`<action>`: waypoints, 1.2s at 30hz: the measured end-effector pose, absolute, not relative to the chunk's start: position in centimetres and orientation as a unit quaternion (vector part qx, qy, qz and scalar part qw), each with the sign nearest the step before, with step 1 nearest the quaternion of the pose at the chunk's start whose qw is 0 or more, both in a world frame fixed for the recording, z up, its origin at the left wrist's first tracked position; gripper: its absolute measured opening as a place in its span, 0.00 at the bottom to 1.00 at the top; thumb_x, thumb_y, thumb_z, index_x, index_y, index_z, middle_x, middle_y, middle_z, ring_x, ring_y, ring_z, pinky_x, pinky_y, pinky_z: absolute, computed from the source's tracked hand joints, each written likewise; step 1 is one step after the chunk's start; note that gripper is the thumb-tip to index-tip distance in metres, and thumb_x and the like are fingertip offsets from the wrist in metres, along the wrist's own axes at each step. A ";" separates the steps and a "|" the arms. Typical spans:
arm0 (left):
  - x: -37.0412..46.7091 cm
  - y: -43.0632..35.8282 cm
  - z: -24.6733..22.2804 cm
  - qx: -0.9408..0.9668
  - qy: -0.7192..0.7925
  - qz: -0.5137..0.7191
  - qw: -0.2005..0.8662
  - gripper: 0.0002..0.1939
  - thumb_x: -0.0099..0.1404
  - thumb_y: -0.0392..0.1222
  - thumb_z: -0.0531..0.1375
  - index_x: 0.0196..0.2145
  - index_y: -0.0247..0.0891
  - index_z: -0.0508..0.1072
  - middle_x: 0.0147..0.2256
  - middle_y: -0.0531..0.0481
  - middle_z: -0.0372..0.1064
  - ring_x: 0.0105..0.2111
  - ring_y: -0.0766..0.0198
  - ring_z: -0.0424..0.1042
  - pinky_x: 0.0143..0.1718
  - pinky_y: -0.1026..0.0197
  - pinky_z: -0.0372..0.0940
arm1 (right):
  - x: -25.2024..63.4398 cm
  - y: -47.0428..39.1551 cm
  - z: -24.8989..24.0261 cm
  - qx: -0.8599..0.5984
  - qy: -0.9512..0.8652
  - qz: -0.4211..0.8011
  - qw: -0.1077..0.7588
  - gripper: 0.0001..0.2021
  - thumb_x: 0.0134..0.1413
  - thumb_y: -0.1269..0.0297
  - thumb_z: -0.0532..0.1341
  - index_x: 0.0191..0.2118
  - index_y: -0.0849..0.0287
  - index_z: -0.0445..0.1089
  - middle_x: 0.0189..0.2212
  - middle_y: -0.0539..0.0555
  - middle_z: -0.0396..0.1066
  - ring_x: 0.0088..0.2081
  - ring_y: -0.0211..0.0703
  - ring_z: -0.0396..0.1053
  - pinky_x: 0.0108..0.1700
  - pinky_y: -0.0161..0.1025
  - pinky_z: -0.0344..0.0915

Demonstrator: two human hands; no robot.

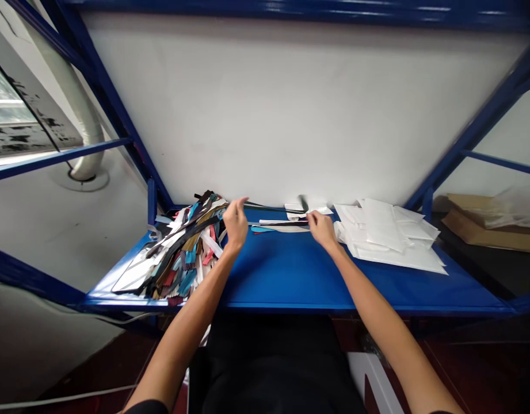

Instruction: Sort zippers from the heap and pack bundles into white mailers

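Note:
Stretched between my two hands is a long dark green zipper, held just above the blue table. My left hand pinches its left part, beside the pile of zippers. On the other side, my right hand grips it with closed fingers, and a loose end curls up blurred above that hand. Below the stretched zipper, several zippers in turquoise, black and pale colours lie flat side by side. A big tangled pile of mixed-colour zippers covers the left of the table, partly hidden behind my left forearm.
White packets are stacked on the right of the blue table. A small white packet lies at the back near the wall. Blue frame posts rise at both sides. An open cardboard box sits far right.

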State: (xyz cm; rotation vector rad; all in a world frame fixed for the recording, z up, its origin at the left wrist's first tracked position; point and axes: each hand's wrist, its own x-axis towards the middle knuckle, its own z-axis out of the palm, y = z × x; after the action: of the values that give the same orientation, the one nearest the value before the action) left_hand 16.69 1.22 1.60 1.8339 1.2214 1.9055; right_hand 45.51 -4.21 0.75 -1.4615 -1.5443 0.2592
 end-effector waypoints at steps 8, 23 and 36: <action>16.6 2.9 -1.7 0.750 0.502 0.424 0.067 0.18 0.76 0.49 0.60 0.57 0.36 0.77 0.57 0.33 0.74 0.56 0.42 0.71 0.55 0.46 0.66 | 47.4 -4.2 1.3 -0.571 -0.597 0.159 0.541 0.20 0.66 0.42 0.58 0.36 0.55 0.72 0.32 0.56 0.77 0.32 0.47 0.70 0.35 0.41 0.65; 20.5 -0.5 -0.7 0.883 0.296 0.362 -0.030 0.20 0.83 0.51 0.51 0.51 0.40 0.80 0.36 0.43 0.74 0.40 0.54 0.72 0.47 0.52 0.62 | 40.7 -5.4 -0.5 -0.508 -0.733 0.186 0.412 0.16 0.69 0.50 0.60 0.32 0.54 0.72 0.29 0.52 0.75 0.32 0.47 0.68 0.37 0.41 0.64; 11.1 4.9 -1.0 0.831 0.504 0.231 -0.041 0.14 0.78 0.40 0.55 0.48 0.37 0.82 0.49 0.36 0.78 0.50 0.45 0.73 0.50 0.51 0.66 | 50.8 -4.7 2.4 -0.751 -0.643 -0.059 0.137 0.14 0.73 0.62 0.55 0.48 0.61 0.78 0.40 0.66 0.80 0.40 0.59 0.76 0.39 0.45 0.63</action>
State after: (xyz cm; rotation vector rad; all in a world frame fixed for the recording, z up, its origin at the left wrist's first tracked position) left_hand 11.08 4.88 -1.02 2.6818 1.6262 0.7449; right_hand 50.79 -4.69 2.41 -2.1742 -1.8594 -0.1712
